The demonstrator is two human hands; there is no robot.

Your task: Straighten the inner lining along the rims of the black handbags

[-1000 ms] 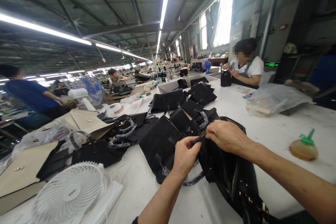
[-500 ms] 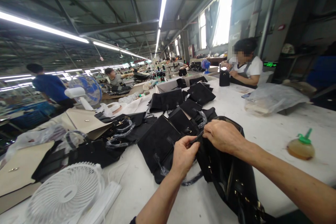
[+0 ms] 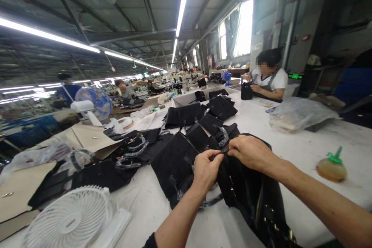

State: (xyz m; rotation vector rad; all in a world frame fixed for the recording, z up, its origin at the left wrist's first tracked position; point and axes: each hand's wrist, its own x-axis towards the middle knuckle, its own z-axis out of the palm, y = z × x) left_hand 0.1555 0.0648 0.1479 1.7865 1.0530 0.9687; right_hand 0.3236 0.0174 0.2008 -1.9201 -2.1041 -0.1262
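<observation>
A black handbag [image 3: 247,186] with gold-coloured fittings stands tilted at the near right of the white table. Its upper edge is pinched by my left hand [image 3: 205,167], thumb against fingers. Close beside it, my right hand [image 3: 252,152] is closed on the same edge, hiding part of the bag's top. Just beyond my left hand lie flat black bag pieces [image 3: 174,159] with plastic-wrapped handles, one handle [image 3: 213,201] curving out below my wrist. More black bags [image 3: 186,114] are heaped farther back.
A white fan [image 3: 68,217] lies at the near left, by beige flap pieces [image 3: 26,186]. On the right are a glue bottle [image 3: 331,170] with a green cap and a plastic-covered bundle [image 3: 299,114]. A co-worker [image 3: 270,79] sits across the table.
Both hands have stayed at the bag's upper edge and drawn slightly closer together. The view has shifted a little. At far left, a person in blue has moved to the right.
</observation>
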